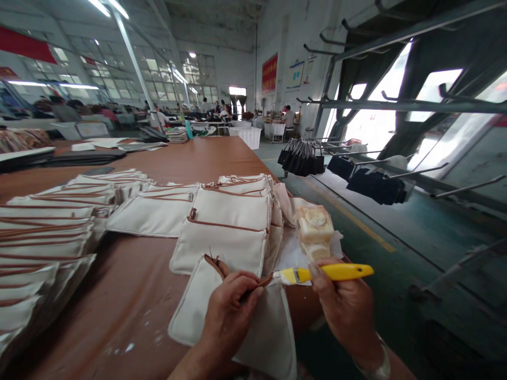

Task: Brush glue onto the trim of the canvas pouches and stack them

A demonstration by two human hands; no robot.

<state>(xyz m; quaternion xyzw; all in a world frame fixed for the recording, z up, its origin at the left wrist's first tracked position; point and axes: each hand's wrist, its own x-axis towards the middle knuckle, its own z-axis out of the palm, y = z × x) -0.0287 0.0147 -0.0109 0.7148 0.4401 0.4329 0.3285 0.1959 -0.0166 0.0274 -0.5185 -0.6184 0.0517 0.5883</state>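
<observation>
Yellow-handled brush (336, 272) at brown trim (216, 265) of white pouch (192, 309)
Right hand (348, 309) grips the brush; left hand (232, 309) pinches the trim. Pouch location: near edge of the brown table (222, 153), just in front of the stacked pouches (225, 211).

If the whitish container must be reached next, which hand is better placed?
Probably the right hand: it is nearer the whitish container and holds the yellow brush. The left hand is farther away, pinching the brown trim of the cream pouch.
</observation>
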